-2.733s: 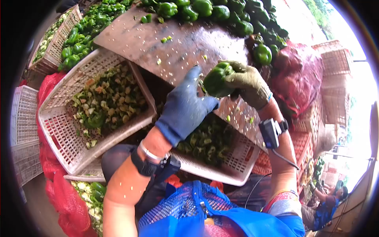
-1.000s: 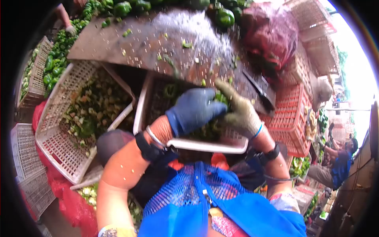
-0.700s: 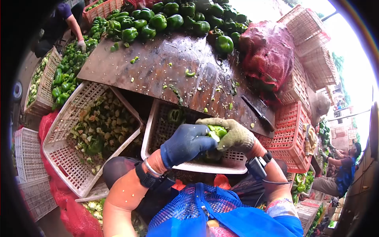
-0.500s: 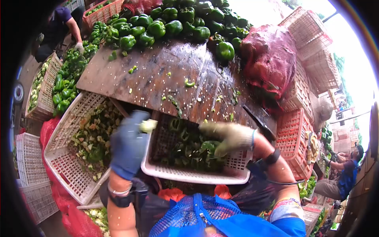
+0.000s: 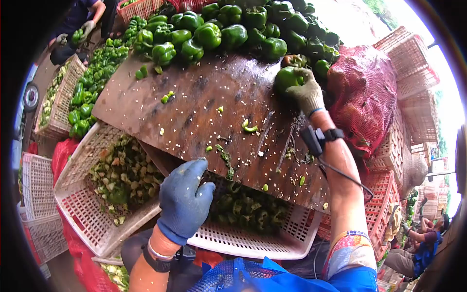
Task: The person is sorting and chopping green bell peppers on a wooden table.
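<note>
My right hand (image 5: pixel 306 92), in a pale work glove, has its fingers round a green pepper (image 5: pixel 287 80) at the right of the pile (image 5: pixel 233 36) on the wet wooden board (image 5: pixel 194 112). Nearer to me, my left hand (image 5: pixel 185 199) in a blue glove is raised over the board's front edge. Its thumb and fingers are apart and nothing shows between them. Seeds and pepper scraps are scattered over the board. Below its edge, a white crate (image 5: pixel 296 248) holds cut green peppers. Another crate (image 5: pixel 87 214) at the left holds pale cores and trimmings.
A full red mesh sack (image 5: pixel 362 97) lies on the right of the board, with stacked crates (image 5: pixel 408 58) behind it. More peppers (image 5: pixel 97 73) and a crate (image 5: pixel 63 97) stand at the left. One person (image 5: pixel 90 24) is at the upper left, another (image 5: pixel 418 248) at the lower right.
My right hand has moved from above the white crate up to the pile and taken hold of a pepper. The pale piece at my left hand is gone, and that hand has shifted towards the centre.
</note>
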The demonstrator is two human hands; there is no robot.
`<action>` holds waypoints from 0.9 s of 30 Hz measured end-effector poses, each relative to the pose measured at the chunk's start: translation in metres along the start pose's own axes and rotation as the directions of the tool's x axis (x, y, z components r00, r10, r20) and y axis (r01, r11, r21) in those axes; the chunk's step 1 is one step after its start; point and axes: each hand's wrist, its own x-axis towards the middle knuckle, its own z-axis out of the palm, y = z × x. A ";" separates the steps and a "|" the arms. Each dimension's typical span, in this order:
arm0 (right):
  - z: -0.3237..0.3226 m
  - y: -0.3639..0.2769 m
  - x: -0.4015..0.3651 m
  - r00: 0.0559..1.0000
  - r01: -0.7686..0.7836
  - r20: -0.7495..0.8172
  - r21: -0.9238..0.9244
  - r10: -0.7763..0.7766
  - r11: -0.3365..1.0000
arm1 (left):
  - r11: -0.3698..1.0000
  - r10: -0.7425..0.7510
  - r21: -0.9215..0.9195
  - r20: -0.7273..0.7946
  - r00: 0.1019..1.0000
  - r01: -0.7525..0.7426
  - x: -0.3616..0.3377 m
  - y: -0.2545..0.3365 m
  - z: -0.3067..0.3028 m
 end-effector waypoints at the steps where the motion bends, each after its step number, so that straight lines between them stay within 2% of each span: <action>1: 0.003 -0.001 -0.014 1.000 0.015 0.006 0.104 -0.015 0.994 | 1.000 0.008 -0.022 0.000 1.000 -0.008 0.000 0.001 0.003; 2: 0.002 -0.007 -0.031 0.998 0.062 -0.010 0.067 -0.061 0.996 | 0.999 -0.010 -0.045 0.019 1.000 0.011 -0.002 0.000 0.008; 3: 0.003 -0.016 -0.046 1.000 -0.027 -0.007 0.091 0.028 0.995 | 0.974 -0.119 -0.191 0.034 0.992 0.123 -0.003 0.001 0.014; 5: -0.002 -0.045 -0.083 0.959 -0.270 0.039 0.416 0.279 0.869 | 0.825 -0.321 -0.455 0.111 0.940 0.335 -0.003 0.009 0.025; 6: 0.000 -0.037 -0.102 0.973 -0.225 0.100 0.625 0.209 0.748 | 0.777 -0.360 -0.486 0.178 0.916 0.400 -0.001 0.013 0.025; 7: 0.001 -0.047 -0.121 0.967 -0.248 0.157 0.769 0.203 0.589 | 0.724 -0.392 -0.513 0.243 0.887 0.461 0.003 0.017 0.026; 8: -0.002 -0.059 -0.138 0.966 -0.244 0.128 0.739 0.225 0.628 | 0.709 -0.386 -0.541 0.241 0.890 0.454 0.005 0.017 0.035; 10: 0.000 -0.094 -0.170 0.959 -0.235 0.046 0.687 0.281 0.688 | 0.552 -0.424 -0.648 0.325 0.846 0.525 0.004 0.022 0.054; 12: 0.004 -0.097 -0.191 0.990 -0.085 -0.071 0.402 0.124 0.912 | 0.427 -0.403 -0.753 0.336 0.851 0.500 0.011 0.030 0.069; 13: 0.001 -0.108 -0.204 0.994 -0.021 -0.100 0.230 0.046 0.973 | 0.377 -0.390 -0.805 0.312 0.866 0.459 0.012 0.034 0.074; 14: 0.000 -0.110 -0.212 0.994 -0.006 -0.104 0.211 0.029 0.977 | 0.323 -0.379 -0.852 0.283 0.881 0.412 0.012 0.035 0.076; 17: -0.025 -0.144 -0.234 0.997 -0.068 -0.005 0.218 0.071 0.974 | 0.534 -0.385 -0.757 0.179 0.905 0.377 0.017 0.041 0.060; 18: -0.027 -0.149 -0.240 0.983 -0.180 0.016 0.302 0.184 0.936 | 0.630 -0.332 -0.700 0.148 0.932 0.335 0.020 0.039 0.055; 20: -0.036 -0.140 -0.240 0.994 -0.095 -0.017 0.300 0.104 0.949 | 0.686 -0.296 -0.657 0.140 0.945 0.312 0.016 0.043 0.051; 21: -0.040 -0.132 -0.238 0.997 -0.054 -0.033 0.297 0.067 0.953 | 0.711 -0.278 -0.635 0.139 0.950 0.301 0.015 0.048 0.046; 23: -0.046 -0.110 -0.229 0.994 0.094 -0.069 0.111 -0.087 0.989 | 0.708 -0.241 -0.613 0.257 0.936 0.351 0.013 0.049 0.033; 25: -0.055 -0.098 -0.221 0.998 0.011 -0.060 0.125 -0.004 0.992 | 0.665 -0.206 -0.651 0.312 0.928 0.366 0.017 0.042 0.035; 26: -0.059 -0.079 -0.211 0.986 -0.124 -0.088 0.185 0.142 0.975 | 0.670 -0.178 -0.665 0.288 0.941 0.330 0.015 0.040 0.031; 27: -0.075 -0.079 -0.206 0.977 -0.160 -0.147 -0.015 0.156 0.987 | 0.658 -0.206 -0.673 0.269 0.941 0.337 0.015 0.040 0.028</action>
